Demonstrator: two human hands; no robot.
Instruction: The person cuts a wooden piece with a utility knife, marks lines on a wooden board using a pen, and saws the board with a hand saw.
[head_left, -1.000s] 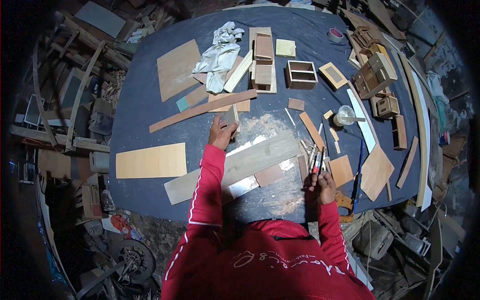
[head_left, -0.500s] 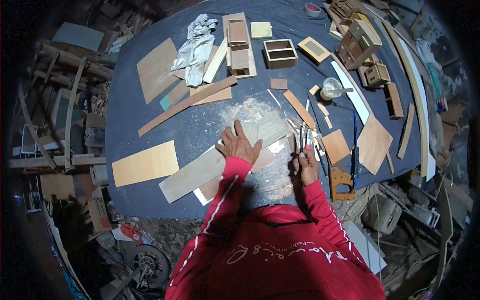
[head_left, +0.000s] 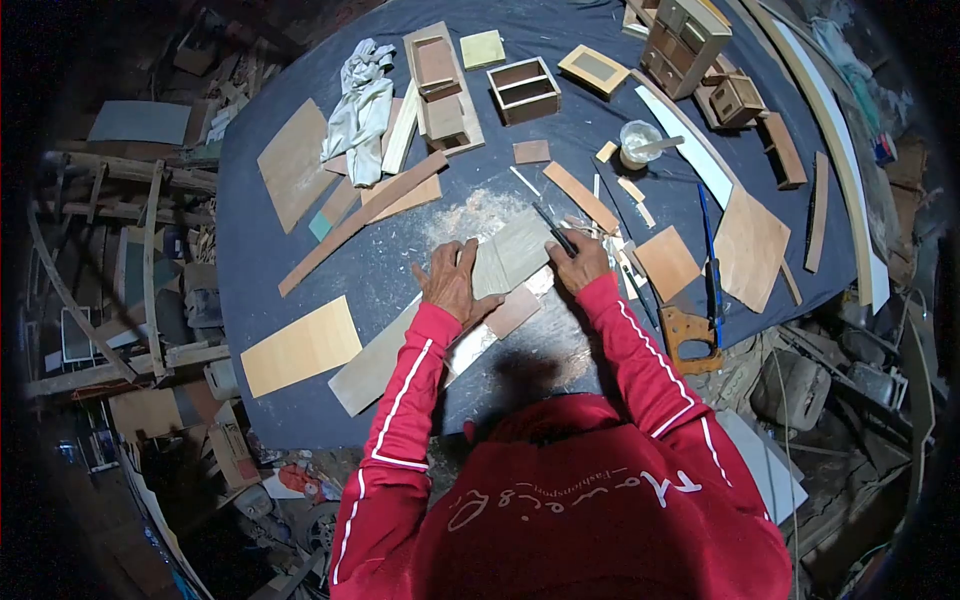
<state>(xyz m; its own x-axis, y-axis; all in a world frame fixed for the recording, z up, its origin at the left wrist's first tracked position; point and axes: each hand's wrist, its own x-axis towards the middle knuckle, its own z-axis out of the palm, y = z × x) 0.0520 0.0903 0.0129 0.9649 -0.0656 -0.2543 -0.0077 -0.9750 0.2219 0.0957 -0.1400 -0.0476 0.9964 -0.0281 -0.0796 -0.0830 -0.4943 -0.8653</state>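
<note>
A long grey wooden board (head_left: 512,250) lies slantwise on the dark cloth, with a line across its upper part. My left hand (head_left: 452,285) rests on it, fingers spread and pressing down. At the board's right end, my right hand (head_left: 585,264) grips a slim dark tool (head_left: 553,229) with a black handle, its tip pointing up and left over the board's edge. Whether it is a knife or a file, I cannot tell. Under the board shows a small brown wood piece (head_left: 513,311).
A handsaw (head_left: 690,338), a square wood panel (head_left: 667,263) and several strips lie to the right. Behind are a tub with a stick (head_left: 640,145), an open wooden box (head_left: 524,92) and a white cloth (head_left: 360,115). A pale board (head_left: 300,346) lies left.
My right hand has moved up and left to the board's end, with the dark tool now tilted over it. My left hand has shifted slightly left and down. The camera view has shifted.
</note>
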